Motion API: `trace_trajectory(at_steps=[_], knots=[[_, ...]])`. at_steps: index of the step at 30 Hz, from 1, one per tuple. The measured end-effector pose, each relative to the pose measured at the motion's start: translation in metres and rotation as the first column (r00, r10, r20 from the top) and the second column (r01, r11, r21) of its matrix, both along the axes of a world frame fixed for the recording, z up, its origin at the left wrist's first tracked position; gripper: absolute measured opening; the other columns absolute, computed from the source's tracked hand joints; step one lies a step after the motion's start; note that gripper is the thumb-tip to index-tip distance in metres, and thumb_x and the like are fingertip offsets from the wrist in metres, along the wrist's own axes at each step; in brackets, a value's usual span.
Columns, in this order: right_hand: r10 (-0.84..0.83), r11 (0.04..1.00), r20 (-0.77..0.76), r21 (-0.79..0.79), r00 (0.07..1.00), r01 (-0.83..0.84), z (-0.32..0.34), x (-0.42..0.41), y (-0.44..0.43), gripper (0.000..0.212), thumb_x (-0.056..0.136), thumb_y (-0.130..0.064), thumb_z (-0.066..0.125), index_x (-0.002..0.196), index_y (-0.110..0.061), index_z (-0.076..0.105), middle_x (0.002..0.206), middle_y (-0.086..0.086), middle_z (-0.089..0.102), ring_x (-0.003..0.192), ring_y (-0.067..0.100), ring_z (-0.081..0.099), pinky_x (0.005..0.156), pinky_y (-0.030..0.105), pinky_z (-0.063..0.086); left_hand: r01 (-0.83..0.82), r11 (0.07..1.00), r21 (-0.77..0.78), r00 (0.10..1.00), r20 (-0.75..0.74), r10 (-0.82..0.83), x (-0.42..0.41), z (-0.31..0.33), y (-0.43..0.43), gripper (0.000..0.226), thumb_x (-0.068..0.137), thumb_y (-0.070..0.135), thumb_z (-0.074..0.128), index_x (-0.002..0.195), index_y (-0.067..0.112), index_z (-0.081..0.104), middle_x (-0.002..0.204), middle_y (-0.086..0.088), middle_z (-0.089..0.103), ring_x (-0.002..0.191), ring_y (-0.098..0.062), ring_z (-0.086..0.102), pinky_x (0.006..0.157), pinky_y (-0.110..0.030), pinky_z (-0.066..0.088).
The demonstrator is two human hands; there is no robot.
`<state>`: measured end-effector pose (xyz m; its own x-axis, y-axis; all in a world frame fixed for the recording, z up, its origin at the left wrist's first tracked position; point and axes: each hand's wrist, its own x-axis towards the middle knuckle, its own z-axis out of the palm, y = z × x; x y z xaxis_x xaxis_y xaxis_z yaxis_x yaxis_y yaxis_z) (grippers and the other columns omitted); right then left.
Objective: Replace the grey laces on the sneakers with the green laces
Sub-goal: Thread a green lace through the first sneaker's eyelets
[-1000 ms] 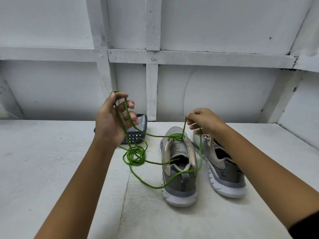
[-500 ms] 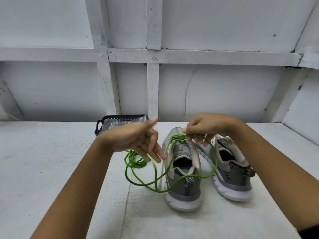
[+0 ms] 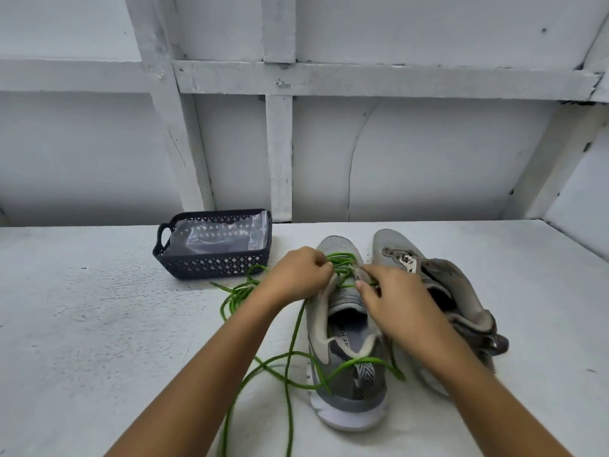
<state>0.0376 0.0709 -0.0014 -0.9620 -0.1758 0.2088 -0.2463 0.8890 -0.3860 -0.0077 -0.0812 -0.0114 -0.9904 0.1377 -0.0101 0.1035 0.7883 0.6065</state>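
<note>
While we work left to right: dark basket with clear plastic inside sits at the back left of the tabletop, apart from the rest. We see no grey laces anywhere. Green lace is threaded low across the middle sneaker. Its slack is piled just left of the shoe, and long tails run over the heel and off the near edge.

Left hand is over the left eyelet row, fingers curled and pinching the lace. Right hand is at the right eyelet row, fingers closed narrow on the lace beside the flap. We cannot tell which eyelet. The far-right sneaker is unlaced, tilted outward, touching its mate.

We judge the step to be lacing the first shoe, early rows, so under halfway.

To do it well:
- feed the tip through from below
- pull both sides even
- keep the crossings flat
- clear the slack pile so it does not knot
</note>
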Motion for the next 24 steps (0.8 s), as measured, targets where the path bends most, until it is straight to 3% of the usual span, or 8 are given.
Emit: trace_trajectory(at_steps=[3,8,12,17,24], knots=[[-0.026,1.0,-0.033,-0.015,0.999,0.026,-0.007,0.003,0.001,0.036,0.098,-0.027,0.044,0.131,-0.016,0.052,0.119,0.008,0.063,0.11,0.025,0.056,0.088,0.03,0.039,0.004,0.999,0.05,0.999,-0.05,-0.002,0.0,-0.004,-0.002,0.025,0.095,0.024,0.049,0.105,0.015,0.07,0.097,-0.003,0.069,0.087,-0.017,0.063,0.069,-0.022,0.041],[-0.039,0.997,-0.025,-0.072,0.999,0.037,-0.013,0.005,0.003,0.043,0.096,-0.028,0.047,0.138,-0.02,0.047,0.13,0.003,0.058,0.117,0.02,0.053,0.095,0.025,0.036,0.003,0.959,0.282,1.0,0.025,-0.01,-0.001,-0.009,-0.011,0.015,0.091,0.023,0.058,0.101,0.022,0.07,0.083,0.008,0.065,0.072,-0.004,0.058,0.072,-0.025,0.05],[-0.042,0.994,-0.043,-0.1,0.998,0.038,-0.016,0.006,0.004,0.043,0.096,-0.028,0.047,0.138,-0.022,0.046,0.131,0.001,0.057,0.119,0.018,0.052,0.096,0.023,0.036,-0.001,0.943,0.333,0.997,0.072,-0.024,0.002,-0.007,-0.016,0.004,0.088,0.018,0.063,0.087,0.02,0.067,0.071,0.005,0.061,0.065,-0.011,0.057,0.069,-0.032,0.051],[-0.041,0.995,-0.064,-0.092,0.997,0.035,-0.016,0.006,0.004,0.043,0.097,-0.029,0.042,0.141,-0.026,0.041,0.132,-0.004,0.054,0.118,0.014,0.051,0.095,0.023,0.036,0.034,0.901,0.432,0.979,0.166,-0.117,0.01,0.005,-0.03,0.007,0.088,0.009,0.064,0.081,0.01,0.064,0.058,0.002,0.06,0.054,-0.01,0.057,0.057,-0.022,0.049],[-0.043,0.995,-0.082,-0.097,0.996,0.035,-0.015,0.008,0.003,0.043,0.098,-0.029,0.04,0.141,-0.027,0.041,0.129,-0.006,0.055,0.115,0.012,0.052,0.092,0.02,0.036,-0.012,0.857,0.515,0.969,0.219,-0.118,0.008,0.005,-0.029,0.012,0.091,0.007,0.058,0.084,0.01,0.067,0.066,0.0,0.06,0.057,-0.006,0.057,0.057,-0.018,0.051]])
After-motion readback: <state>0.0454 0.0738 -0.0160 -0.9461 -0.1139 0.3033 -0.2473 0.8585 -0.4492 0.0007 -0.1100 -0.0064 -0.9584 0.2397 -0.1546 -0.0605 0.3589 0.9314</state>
